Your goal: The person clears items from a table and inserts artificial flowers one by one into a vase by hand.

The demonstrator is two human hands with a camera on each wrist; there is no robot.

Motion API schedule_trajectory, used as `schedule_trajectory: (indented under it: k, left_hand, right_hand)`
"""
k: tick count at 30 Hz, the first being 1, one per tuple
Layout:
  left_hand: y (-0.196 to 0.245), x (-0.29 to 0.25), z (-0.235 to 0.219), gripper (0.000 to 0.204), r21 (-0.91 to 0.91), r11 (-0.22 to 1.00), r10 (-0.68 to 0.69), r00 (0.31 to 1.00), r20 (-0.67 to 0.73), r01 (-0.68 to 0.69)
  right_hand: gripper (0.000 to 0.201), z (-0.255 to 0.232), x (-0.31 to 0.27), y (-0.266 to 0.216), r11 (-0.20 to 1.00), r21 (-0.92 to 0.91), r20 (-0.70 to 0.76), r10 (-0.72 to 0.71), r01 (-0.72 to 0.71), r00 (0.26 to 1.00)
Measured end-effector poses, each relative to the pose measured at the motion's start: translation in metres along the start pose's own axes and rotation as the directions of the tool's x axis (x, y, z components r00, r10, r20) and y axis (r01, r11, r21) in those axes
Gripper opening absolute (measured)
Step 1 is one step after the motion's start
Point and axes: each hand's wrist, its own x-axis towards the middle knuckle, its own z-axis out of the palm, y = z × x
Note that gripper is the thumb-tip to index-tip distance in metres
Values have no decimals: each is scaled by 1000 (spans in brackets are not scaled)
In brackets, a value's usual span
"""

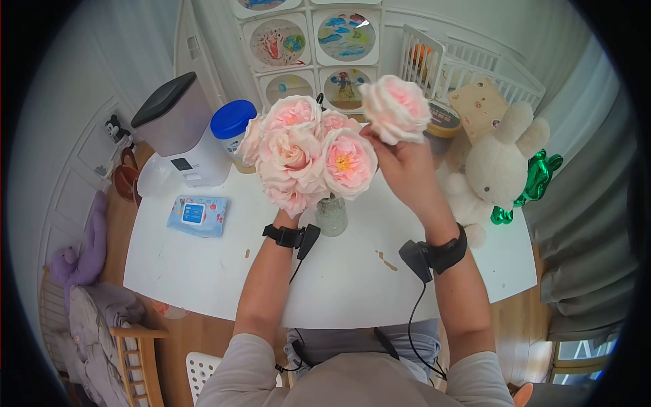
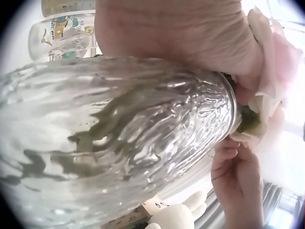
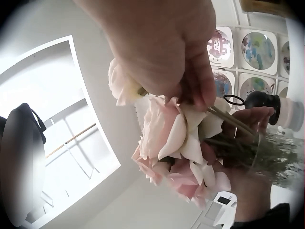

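Several pale pink roses (image 1: 291,157) stand in a ribbed glass vase (image 1: 332,218), also large in the left wrist view (image 2: 143,143). My left hand (image 1: 288,218), mostly hidden behind the blooms, holds the stems just above the vase mouth; its fingers show behind them in the right wrist view (image 3: 248,118). My right hand (image 1: 410,178) pinches the stem of a separate rose (image 1: 397,110) at the bouquet's right side. In the right wrist view, the fingers of my right hand (image 3: 157,47) are bunched close to stems (image 3: 231,119) that slant into the vase.
A wipes pack (image 1: 198,216), a grey-and-white appliance (image 1: 180,129) and a blue-lidded tub (image 1: 232,121) are on the table's left side. Behind my right hand stands a dark-lidded jar (image 1: 444,122). A plush rabbit (image 1: 495,169) sits at the right, beside a green foil object (image 1: 539,178).
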Motion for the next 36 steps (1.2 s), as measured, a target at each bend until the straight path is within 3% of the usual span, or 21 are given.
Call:
schedule_trajectory:
  k: [1, 5, 7, 9, 11, 13, 14, 15, 17, 18, 20, 24, 27, 28, 29, 30, 31, 32, 36]
  left_hand:
    - [1, 3, 2, 59, -21, 1000, -16, 1000, 1, 16]
    - [11, 13, 7, 59, -102, 993, -64, 998, 12, 65]
    - [15, 25, 6, 59, -133, 988, -74, 997, 13, 75]
    - [20, 35, 9, 60, -162, 983, -81, 997, 9, 82]
    - [26, 41, 16, 60, -193, 977, -95, 995, 2, 93]
    - [29, 44, 17, 60, -227, 967, -122, 993, -1, 118]
    - [32, 41, 12, 60, -247, 960, -138, 990, 3, 134]
    - [41, 32, 10, 60, -268, 952, -152, 988, 10, 150]
    - [38, 46, 10, 61, -308, 934, -180, 983, 27, 180]
    - [40, 50, 12, 61, -326, 925, -193, 981, 36, 194]
    - [48, 49, 8, 61, -357, 908, -218, 975, 46, 220]
    - [46, 67, 13, 61, -427, 858, -285, 956, 66, 285]
    - [45, 81, 10, 62, -481, 812, -326, 941, 95, 330]
    - [79, 21, -5, 62, -498, 796, -341, 935, 102, 344]
    - [70, 41, 2, 62, -514, 779, -357, 928, 108, 359]
    - [66, 53, 8, 62, -530, 761, -374, 920, 114, 375]
    - [83, 25, 0, 62, -546, 743, -388, 914, 119, 387]
    - [74, 48, 13, 62, -561, 726, -402, 907, 123, 398]
    - [76, 56, 17, 63, -617, 655, -472, 874, 118, 437]
  right_hand:
    - [19, 0, 1, 0, 985, -147, 36, -86, 91, 996]
    - [18, 3, 8, 4, 984, -170, 203, -23, 59, 979]
    - [20, 9, 7, 29, 976, 202, 168, 49, -83, 985]
    - [23, 10, 1, 59, 961, 258, 97, 72, -95, 993]
    - [26, 12, -8, 60, 943, 316, 32, 104, -109, 994]
    - [47, 12, -23, 49, 996, -80, 114, -28, 37, 993]
    - [45, 21, -29, 48, 982, -117, 50, -146, 151, 988]
    - [45, 25, -31, 47, 981, -119, 49, -145, 150, 988]
    - [44, 28, -34, 46, 969, -231, 67, 111, -93, 992]
    - [44, 27, -35, 53, 969, -230, 65, 108, -90, 992]
    - [49, 26, -32, 64, 980, -186, -32, -80, 72, 996]
    - [50, 32, -36, 62, 982, -146, -39, -123, 116, 992]
    - [42, 36, -39, 71, 958, -236, -88, -187, 162, 978]
    - [32, 36, -43, 77, 884, -451, -53, -168, 126, 984]
    - [22, 36, -45, 78, 761, -642, -21, -141, 94, 990]
    - [22, 34, -47, 75, 761, -641, -16, -138, 95, 990]
    - [17, 31, -47, 65, 718, -692, 35, -77, 80, 996]
    - [14, 27, -46, 54, 670, -739, 84, -15, 73, 996]
    - [16, -9, -45, 15, 601, -783, 210, 16, 159, 978]
